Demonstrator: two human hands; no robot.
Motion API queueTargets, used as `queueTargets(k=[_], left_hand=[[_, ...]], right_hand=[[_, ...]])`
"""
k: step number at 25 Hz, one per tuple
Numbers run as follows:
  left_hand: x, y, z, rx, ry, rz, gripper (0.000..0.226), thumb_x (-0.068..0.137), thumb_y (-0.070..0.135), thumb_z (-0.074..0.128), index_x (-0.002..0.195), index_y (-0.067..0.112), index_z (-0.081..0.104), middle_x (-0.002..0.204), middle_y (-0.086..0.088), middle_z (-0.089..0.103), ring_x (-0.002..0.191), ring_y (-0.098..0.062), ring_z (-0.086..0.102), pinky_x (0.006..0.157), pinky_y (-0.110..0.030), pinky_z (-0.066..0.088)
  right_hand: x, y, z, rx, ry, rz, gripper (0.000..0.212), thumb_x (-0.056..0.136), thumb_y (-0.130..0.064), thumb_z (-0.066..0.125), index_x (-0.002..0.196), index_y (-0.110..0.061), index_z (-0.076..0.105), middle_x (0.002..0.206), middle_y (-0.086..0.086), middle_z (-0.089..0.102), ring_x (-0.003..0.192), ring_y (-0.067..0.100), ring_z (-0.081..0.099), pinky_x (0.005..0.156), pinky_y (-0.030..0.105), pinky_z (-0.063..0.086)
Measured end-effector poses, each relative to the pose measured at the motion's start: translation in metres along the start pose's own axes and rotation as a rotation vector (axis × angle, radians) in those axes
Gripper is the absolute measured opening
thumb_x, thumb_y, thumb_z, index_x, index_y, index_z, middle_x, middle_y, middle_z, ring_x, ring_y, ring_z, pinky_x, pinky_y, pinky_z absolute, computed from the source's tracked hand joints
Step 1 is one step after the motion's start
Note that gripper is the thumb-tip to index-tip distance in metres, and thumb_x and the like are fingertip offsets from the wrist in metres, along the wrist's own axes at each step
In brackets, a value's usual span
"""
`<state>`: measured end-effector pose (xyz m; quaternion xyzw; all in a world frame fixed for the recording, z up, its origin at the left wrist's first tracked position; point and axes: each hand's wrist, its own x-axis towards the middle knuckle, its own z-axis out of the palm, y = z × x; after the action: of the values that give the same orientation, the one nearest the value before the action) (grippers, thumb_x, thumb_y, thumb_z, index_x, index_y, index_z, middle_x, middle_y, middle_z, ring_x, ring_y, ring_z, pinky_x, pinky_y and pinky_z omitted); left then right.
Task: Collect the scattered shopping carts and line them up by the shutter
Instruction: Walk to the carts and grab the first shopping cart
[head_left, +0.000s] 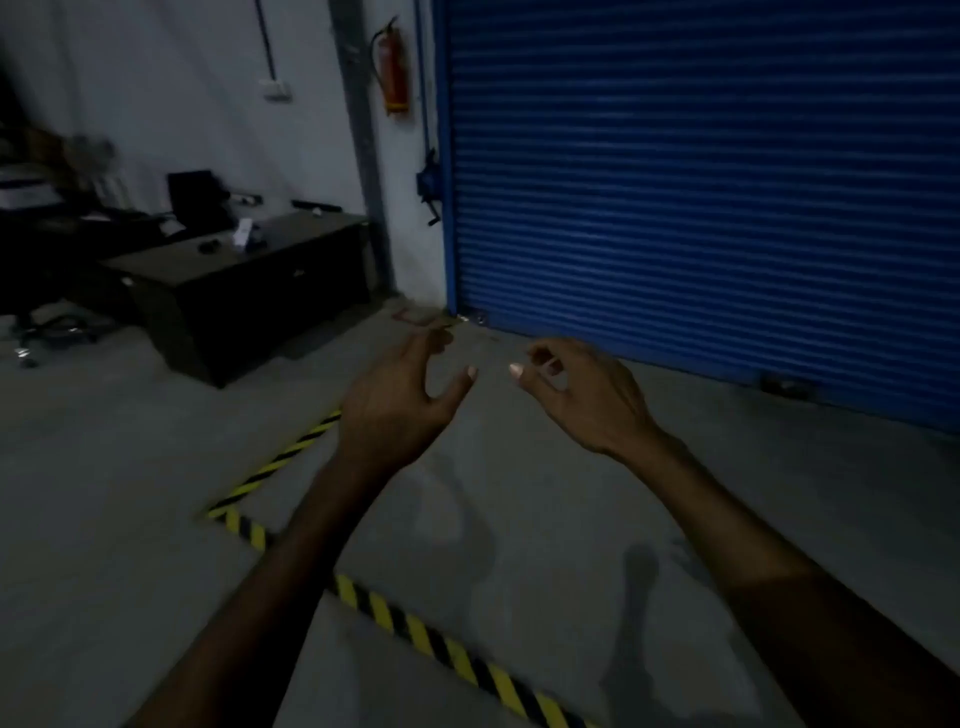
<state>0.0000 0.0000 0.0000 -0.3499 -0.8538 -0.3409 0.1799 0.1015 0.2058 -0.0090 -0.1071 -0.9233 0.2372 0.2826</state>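
Note:
A blue roller shutter (701, 197) fills the upper right of the dim room and reaches down to the grey concrete floor. No shopping cart is in view. My left hand (400, 395) and my right hand (582, 395) are both raised in front of me over the floor, a short gap between them. Their fingers are loosely curled and they hold nothing.
A dark desk (244, 291) with small items on it stands at the left against the white wall. A red fire extinguisher (392, 67) hangs beside the shutter's frame. Yellow-and-black hazard tape (415, 629) runs across the floor below my arms. An office chair base (47, 332) shows far left.

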Motion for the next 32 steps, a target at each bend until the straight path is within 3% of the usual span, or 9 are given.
queueTargets(k=[3, 6, 10, 13, 16, 20, 27, 32], left_hand=[[-0.044, -0.039, -0.034, 0.178, 0.106, 0.092, 0.045, 0.096, 0.054, 0.059, 0.131, 0.025, 0.057, 0.127, 0.004, 0.063, 0.110, -0.019, 0.061, 0.079, -0.032, 0.046], [-0.108, -0.085, -0.081, 0.200, 0.170, -0.075, 0.044, 0.097, 0.056, 0.056, 0.129, 0.025, 0.059, 0.121, 0.006, 0.065, 0.109, -0.015, 0.061, 0.077, -0.033, 0.051], [-0.203, -0.150, -0.154, 0.567, 0.112, -0.196, 0.048, 0.098, 0.054, 0.049, 0.136, 0.023, 0.054, 0.133, 0.000, 0.059, 0.119, -0.026, 0.054, 0.086, -0.041, 0.043], [-0.275, -0.189, -0.224, 0.657, 0.132, -0.314, 0.047, 0.097, 0.050, 0.055, 0.137, 0.024, 0.052, 0.135, 0.001, 0.056, 0.119, -0.026, 0.054, 0.085, -0.040, 0.043], [-0.345, -0.215, -0.288, 0.523, 0.229, -0.573, 0.044, 0.095, 0.059, 0.054, 0.131, 0.033, 0.052, 0.126, 0.011, 0.062, 0.104, -0.014, 0.064, 0.074, -0.033, 0.053], [-0.434, -0.234, -0.356, 0.509, 0.326, -0.818, 0.044, 0.092, 0.070, 0.048, 0.122, 0.038, 0.055, 0.111, 0.018, 0.067, 0.084, -0.004, 0.065, 0.069, -0.027, 0.052], [-0.589, -0.240, -0.459, 0.955, 0.329, -0.959, 0.050, 0.093, 0.063, 0.054, 0.126, 0.026, 0.058, 0.118, 0.003, 0.066, 0.099, -0.023, 0.065, 0.064, -0.033, 0.051], [-0.690, -0.243, -0.531, 0.885, 0.592, -1.356, 0.059, 0.088, 0.084, 0.035, 0.114, 0.039, 0.060, 0.098, 0.017, 0.070, 0.080, -0.007, 0.067, 0.065, -0.026, 0.052]], right_hand=[[-0.012, -0.037, 0.040, -0.161, -0.015, -0.192, 0.046, 0.094, -0.060, 0.060, 0.125, -0.027, 0.061, 0.119, -0.008, 0.064, 0.105, 0.013, 0.058, 0.085, 0.031, 0.046], [-0.032, -0.085, 0.092, -0.195, -0.024, -0.344, 0.049, 0.092, -0.053, 0.065, 0.130, -0.023, 0.061, 0.124, -0.001, 0.065, 0.111, 0.022, 0.057, 0.093, 0.040, 0.046], [-0.064, -0.182, 0.155, -0.263, -0.070, -0.543, 0.053, 0.089, -0.047, 0.068, 0.132, -0.018, 0.060, 0.122, 0.004, 0.065, 0.108, 0.030, 0.057, 0.087, 0.043, 0.043], [-0.095, -0.273, 0.199, -0.131, -0.155, -0.575, 0.053, 0.089, -0.051, 0.067, 0.132, -0.021, 0.059, 0.126, 0.002, 0.063, 0.114, 0.028, 0.056, 0.090, 0.043, 0.043], [-0.131, -0.360, 0.238, 0.031, -0.241, -0.601, 0.050, 0.090, -0.056, 0.064, 0.129, -0.026, 0.059, 0.124, -0.003, 0.064, 0.113, 0.023, 0.056, 0.091, 0.040, 0.046], [-0.183, -0.456, 0.289, 0.162, -0.358, -0.733, 0.048, 0.090, -0.059, 0.061, 0.127, -0.027, 0.059, 0.118, -0.006, 0.063, 0.108, 0.020, 0.057, 0.088, 0.038, 0.048], [-0.287, -0.629, 0.357, 0.248, -0.488, -1.135, 0.053, 0.089, -0.056, 0.064, 0.132, -0.025, 0.059, 0.128, -0.003, 0.062, 0.115, 0.022, 0.056, 0.091, 0.038, 0.042], [-0.373, -0.758, 0.407, 0.444, -0.788, -1.210, 0.039, 0.092, -0.060, 0.057, 0.119, -0.032, 0.059, 0.107, -0.013, 0.064, 0.098, 0.012, 0.061, 0.084, 0.034, 0.048]])
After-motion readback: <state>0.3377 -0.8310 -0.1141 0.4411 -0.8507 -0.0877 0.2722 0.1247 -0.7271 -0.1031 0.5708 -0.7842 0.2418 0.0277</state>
